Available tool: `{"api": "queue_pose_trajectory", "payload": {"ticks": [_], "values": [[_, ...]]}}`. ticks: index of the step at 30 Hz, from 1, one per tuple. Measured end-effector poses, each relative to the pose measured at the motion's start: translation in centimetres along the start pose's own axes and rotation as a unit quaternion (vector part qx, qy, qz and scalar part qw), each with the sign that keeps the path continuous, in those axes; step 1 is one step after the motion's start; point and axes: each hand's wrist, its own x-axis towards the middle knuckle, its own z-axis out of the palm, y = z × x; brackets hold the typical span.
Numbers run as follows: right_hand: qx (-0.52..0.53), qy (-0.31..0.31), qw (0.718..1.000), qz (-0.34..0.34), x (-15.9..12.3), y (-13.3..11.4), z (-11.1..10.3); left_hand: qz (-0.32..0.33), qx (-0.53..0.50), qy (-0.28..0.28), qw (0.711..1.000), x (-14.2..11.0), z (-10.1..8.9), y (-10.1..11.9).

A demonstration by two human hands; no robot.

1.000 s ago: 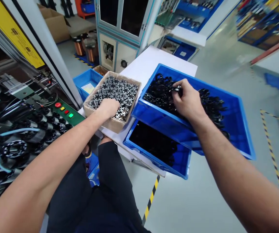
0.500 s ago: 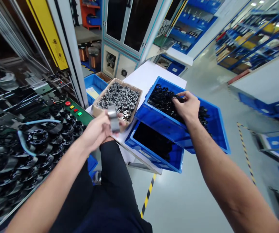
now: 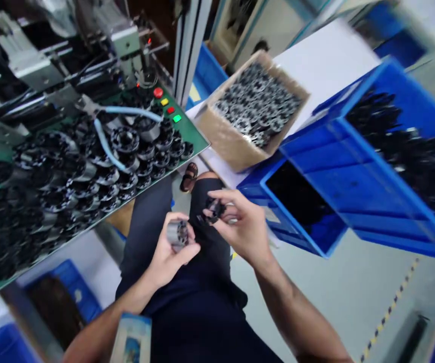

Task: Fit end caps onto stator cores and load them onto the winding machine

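Two hands — left (image 3: 170, 257) holding a steel core (image 3: 177, 234), right (image 3: 243, 229) a black part (image 3: 211, 209).

Near: silver core (image 3: 177, 234) against black ring (image 3: 212, 210); far: silver-black parts in brown cardboard box (image 3: 236, 138); right: bright blue crate (image 3: 376, 171) of black parts; left: green panel (image 3: 189, 132) with red, yellow, green buttons; near right: yellow-black striped floor tape (image 3: 389, 307).
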Motion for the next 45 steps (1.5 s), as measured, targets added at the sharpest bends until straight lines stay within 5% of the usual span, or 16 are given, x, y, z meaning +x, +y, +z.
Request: {"api": "queue_pose_trajectory", "payload": {"ticks": [3, 7, 10, 14, 20, 31, 37, 42, 45], "values": [[0.028, -0.051, 0.997, -0.047, -1.6, -1.5, 3.4, 0.05, 0.026, 0.05, 0.997, 0.4, 0.1, 0.5], [0.079, -0.094, 0.983, -0.137, -2.0, -2.3, 2.6, 0.118, 0.016, 0.008, 0.993, 0.5, -0.7, 1.5], [0.089, -0.044, 0.984, -0.15, -2.6, -2.7, 1.9, 0.113, -0.058, -0.035, 0.991, 0.4, -0.6, 1.8], [0.062, 0.018, 0.988, -0.141, -3.4, -3.7, 2.7, 0.108, -0.037, 0.008, 0.993, 0.3, 0.0, 1.8], [0.079, -0.051, 0.985, -0.145, -3.4, -4.1, 3.7, 0.161, 0.069, 0.014, 0.984, -0.2, -0.5, 2.0], [0.08, -0.096, 0.971, -0.206, -3.3, -2.5, 2.4, 0.13, 0.08, -0.033, 0.988, -0.7, -0.9, 2.2], [0.09, -0.049, 0.981, -0.164, -3.9, -2.5, 3.0, 0.119, 0.118, -0.031, 0.985, -0.7, -1.0, 2.7], [0.067, -0.093, 0.971, -0.21, -4.0, -2.2, 2.3, 0.079, 0.084, -0.074, 0.991, -0.6, -1.3, 2.7], [0.077, -0.072, 0.981, -0.166, -4.1, -2.3, 2.4, 0.106, 0.089, -0.067, 0.988, -0.3, -1.4, 2.4]]}}
